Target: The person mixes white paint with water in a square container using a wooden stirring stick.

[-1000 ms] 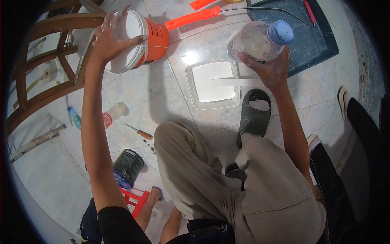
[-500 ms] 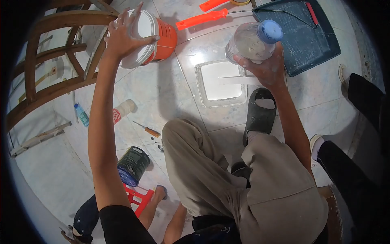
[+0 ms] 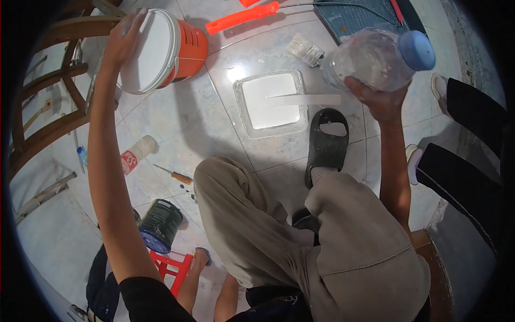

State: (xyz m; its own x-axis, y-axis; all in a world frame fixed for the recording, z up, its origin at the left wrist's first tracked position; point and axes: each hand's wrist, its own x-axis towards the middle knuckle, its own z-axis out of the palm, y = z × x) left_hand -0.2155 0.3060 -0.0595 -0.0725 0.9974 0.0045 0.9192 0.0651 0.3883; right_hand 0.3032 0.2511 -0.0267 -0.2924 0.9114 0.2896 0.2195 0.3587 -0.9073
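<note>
Orange bucket: the bucket [image 3: 192, 51] stands left of and beyond the square tub [image 3: 274, 131]; dark marks line its wall, too small to read.
Left hand: the left hand [image 3: 124, 40] lies over the edge of the bucket's white lid [image 3: 153, 53]; whether it presses or clasps, I cannot tell.
Clear bottle: the blue-capped bottle [image 3: 365, 56] is right of and beyond the tub, its cap tipped rightward; no writing readable.
Right hand: the right hand [image 3: 383, 99] is wrapped about the clear bottle, thumb against its side, other fingers mostly hidden.
Flat stick: the pale stick [image 3: 322, 100] juts over the tub's right edge.
Red label: white lettering, an S plain, on a second bottle [image 3: 138, 153] left of and nearer than the tub.
Dark can: the can [image 3: 162, 221] lies nearer still, left of the tub; its print is illegible.
</note>
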